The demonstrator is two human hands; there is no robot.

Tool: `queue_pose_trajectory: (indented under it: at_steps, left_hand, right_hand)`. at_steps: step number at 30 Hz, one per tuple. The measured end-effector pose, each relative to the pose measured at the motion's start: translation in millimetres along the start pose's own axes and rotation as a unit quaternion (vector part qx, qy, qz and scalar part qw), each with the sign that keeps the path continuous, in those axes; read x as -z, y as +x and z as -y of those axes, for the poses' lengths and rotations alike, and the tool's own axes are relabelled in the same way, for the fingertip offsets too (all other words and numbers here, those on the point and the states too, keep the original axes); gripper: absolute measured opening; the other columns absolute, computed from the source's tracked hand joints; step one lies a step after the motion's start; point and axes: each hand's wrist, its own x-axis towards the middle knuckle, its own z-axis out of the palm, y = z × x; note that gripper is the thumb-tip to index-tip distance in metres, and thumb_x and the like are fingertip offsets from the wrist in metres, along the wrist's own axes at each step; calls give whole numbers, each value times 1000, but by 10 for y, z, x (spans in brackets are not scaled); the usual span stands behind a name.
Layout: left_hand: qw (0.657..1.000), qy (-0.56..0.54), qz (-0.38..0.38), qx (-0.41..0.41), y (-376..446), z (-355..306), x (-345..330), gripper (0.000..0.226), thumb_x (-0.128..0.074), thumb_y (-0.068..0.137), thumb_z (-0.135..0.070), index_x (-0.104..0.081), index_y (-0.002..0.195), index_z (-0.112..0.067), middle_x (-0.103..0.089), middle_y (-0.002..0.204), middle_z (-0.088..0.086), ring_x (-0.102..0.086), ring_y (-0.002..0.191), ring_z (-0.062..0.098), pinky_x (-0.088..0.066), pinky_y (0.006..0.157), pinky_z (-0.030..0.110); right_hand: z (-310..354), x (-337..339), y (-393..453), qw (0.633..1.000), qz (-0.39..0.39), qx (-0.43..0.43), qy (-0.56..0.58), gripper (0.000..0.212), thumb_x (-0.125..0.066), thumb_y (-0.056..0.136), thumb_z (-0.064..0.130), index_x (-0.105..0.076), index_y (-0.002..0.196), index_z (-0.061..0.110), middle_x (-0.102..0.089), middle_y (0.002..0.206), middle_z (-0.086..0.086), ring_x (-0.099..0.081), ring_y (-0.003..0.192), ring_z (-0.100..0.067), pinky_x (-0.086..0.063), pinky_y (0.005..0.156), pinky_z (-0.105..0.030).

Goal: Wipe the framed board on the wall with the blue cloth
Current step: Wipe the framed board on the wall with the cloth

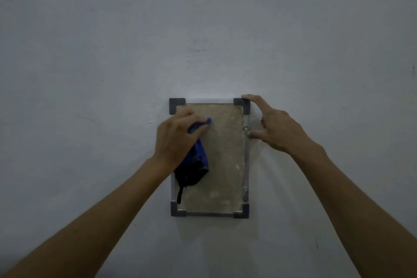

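Board: the framed board (pixel 225 156) hangs on the pale wall (pixel 90 52), centre of the frame, slightly low.
Left hand: the left hand (pixel 174 140) curls round the blue cloth (pixel 195 162), pressing it on the board's upper left; the cloth's tail hangs down.
Right hand: the right hand (pixel 274 125) is spread, forefinger on the frame's top right corner, thumb on its right edge, holding nothing.

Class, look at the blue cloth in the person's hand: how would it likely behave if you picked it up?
Probably floppy: the blue cloth sags in folds below the left hand gripping it. Likely light, since its loose tail dangles freely against the framed board.
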Motion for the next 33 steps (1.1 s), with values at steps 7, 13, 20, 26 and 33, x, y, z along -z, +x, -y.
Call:
queue_pose_trajectory:
  at_steps: [7, 13, 20, 26, 33]
  left_hand:
    - [976, 36, 144, -160, 151, -23, 15, 19, -66, 94, -32, -78, 101, -19, -66, 91, -5, -59, 64, 11, -52, 54, 27]
    - [1000, -17, -19, 10, 364, -71, -15, 17, -73, 90, -28, -78, 98, -14, -66, 88, -1, -59, 71, 12, -50, 61, 28]
    - [983, -12, 138, -117, 173, -246, -157, 18, -66, 95, -29, -76, 102, -17, -68, 95, -1, -62, 69, 15, -56, 61, 35]
    - [997, -52, 50, -36, 611, -365, -227, 21, -70, 92, -32, -77, 104, -16, -67, 94, 0, -61, 75, 13, -56, 70, 35]
    - [980, -30, 132, -143, 418, -455, -282, 21, -64, 96, -29, -76, 104, -14, -69, 102, 1, -64, 75, 15, -56, 68, 36]
  right_hand:
    - [12, -5, -11, 1000, 2, -5, -2, 93, -80, 80, 26, -17, 144, 52, -41, 64, 8, -44, 55, -10, -53, 62, -40]
    - [14, 3, -10, 1000, 7, -3, -1, 92, -79, 81, 26, -17, 145, 51, -42, 65, 7, -46, 57, -11, -50, 59, -36]
    - [-9, 15, -7, 1000, 12, 8, 9, 92, -80, 80, 26, -20, 146, 49, -46, 64, 3, -48, 57, -12, -43, 57, -32]
    - [-19, 13, 13, 1000, 9, 2, -4, 92, -82, 78, 31, -19, 142, 52, -46, 65, 4, -50, 58, -14, -53, 57, -38]
    - [-81, -5, 30, 1000, 9, 10, 9, 92, -82, 77, 29, -21, 141, 51, -50, 60, 0, -52, 55, -15, -46, 50, -35]
